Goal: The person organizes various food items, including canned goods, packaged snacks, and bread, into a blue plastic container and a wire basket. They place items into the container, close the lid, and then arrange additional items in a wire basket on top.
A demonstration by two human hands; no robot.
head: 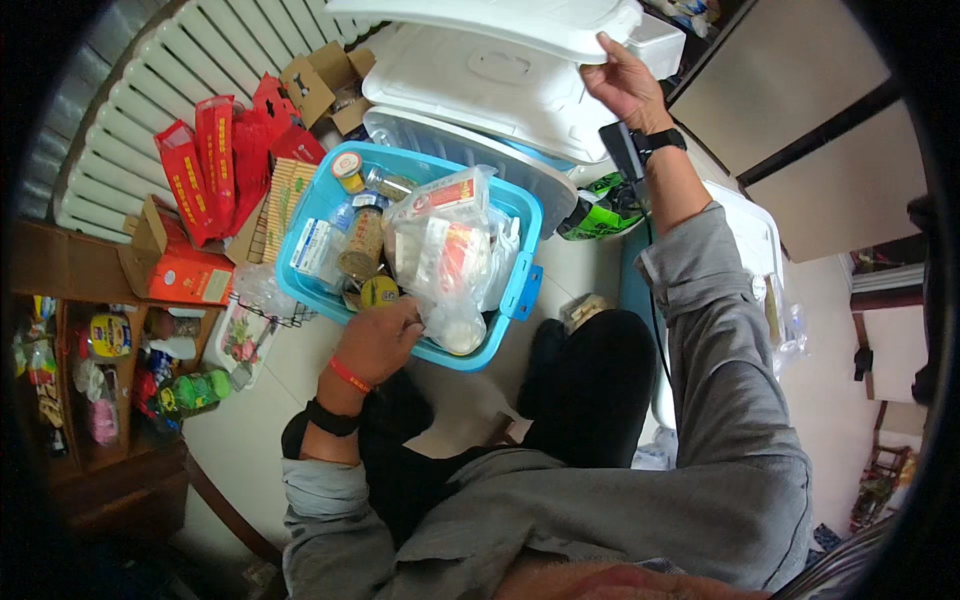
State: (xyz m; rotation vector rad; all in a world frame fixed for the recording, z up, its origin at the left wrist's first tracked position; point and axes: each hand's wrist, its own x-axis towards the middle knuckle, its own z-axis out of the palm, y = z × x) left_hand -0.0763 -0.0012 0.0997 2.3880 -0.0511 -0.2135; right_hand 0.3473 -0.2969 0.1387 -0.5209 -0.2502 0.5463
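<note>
A blue plastic storage bin [529,225] stands before me, packed with food containers. My left hand [379,341] is at its near rim, fingers pinched at the edge of a clear plastic bag [450,255] that holds boxed packets. Beside the bag are a jar of brown granules [361,244], a yellow-lidded container [379,291], a small yellow jar with a white lid [347,171] and a white labelled packet [311,247]. Away from the bin, my right hand [622,86] grips the corner of a white plastic lid [525,22], raised above another white lid [480,75].
Red packets [217,165] and an open cardboard box [322,82] are by the white radiator [180,67]. A wooden shelf unit [120,450] with groceries stands at left. A grey translucent bin [465,146] is behind the blue one. A green-and-black bag [604,210] lies at right.
</note>
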